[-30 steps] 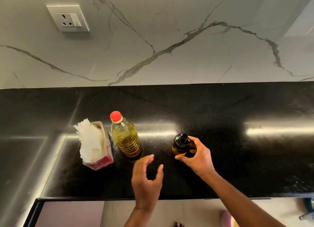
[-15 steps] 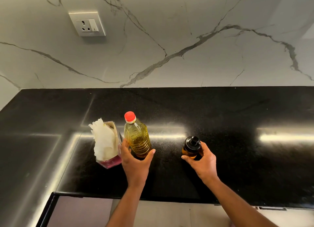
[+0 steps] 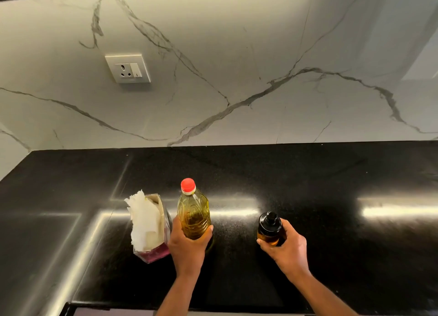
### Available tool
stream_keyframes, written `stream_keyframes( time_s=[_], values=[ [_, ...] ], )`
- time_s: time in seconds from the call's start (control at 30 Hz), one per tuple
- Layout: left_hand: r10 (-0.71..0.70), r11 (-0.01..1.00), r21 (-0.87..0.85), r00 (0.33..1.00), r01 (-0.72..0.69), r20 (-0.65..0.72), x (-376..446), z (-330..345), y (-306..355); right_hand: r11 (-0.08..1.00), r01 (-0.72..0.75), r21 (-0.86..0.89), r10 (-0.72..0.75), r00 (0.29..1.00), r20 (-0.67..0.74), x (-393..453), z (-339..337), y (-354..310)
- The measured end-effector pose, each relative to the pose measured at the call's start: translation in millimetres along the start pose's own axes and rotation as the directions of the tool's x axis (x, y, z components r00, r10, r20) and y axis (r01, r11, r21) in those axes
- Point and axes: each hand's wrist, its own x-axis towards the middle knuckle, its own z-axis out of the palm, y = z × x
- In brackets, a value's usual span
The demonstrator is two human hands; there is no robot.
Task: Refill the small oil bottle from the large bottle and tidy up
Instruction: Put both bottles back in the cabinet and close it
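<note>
Now two bottles: left hand [image 3: 187, 247] grips large bottle [image 3: 193, 215], right hand [image 3: 288, 245] small bottle [image 3: 270, 229].

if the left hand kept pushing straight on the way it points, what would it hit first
Nothing new: the left hand already wraps the large oil bottle. Beyond it the black counter looks free up to the marble wall.

1. Black polished countertop [image 3: 308, 173], speckled, with bright light streaks reflected across it; the far edge meets a white marble wall.
2. 3 things on it, all toward the near edge.
3. Left: open tissue box [image 3: 154, 249], pink base, white tissues sticking out the top.
4. Middle: large oil bottle [image 3: 193, 211], upright, red cap on, yellow oil, just right of the box; cannot tell if its base touches the counter.
5. Right: small oil bottle [image 3: 270, 229], amber with black cap, well apart from the large one.
</note>
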Motion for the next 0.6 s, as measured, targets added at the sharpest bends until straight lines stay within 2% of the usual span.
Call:
stream_keyframes(
  time_s=[0.3, 0.6],
  values=[
    [0.125, 0.988, -0.084, 0.991, -0.128, -0.043, -6.2, -21.3, 51.9, 0.995, 0.087, -0.046, -0.089, 0.995, -0.042, -1.7, -39.9, -47.9],
    [0.380, 0.895, -0.224, 0.922, -0.386, -0.068, -3.7, -87.5, 178.9, 0.952, 0.281, -0.121, -0.283, 0.959, -0.004, -7.8, -119.3, -181.8]
  ],
)
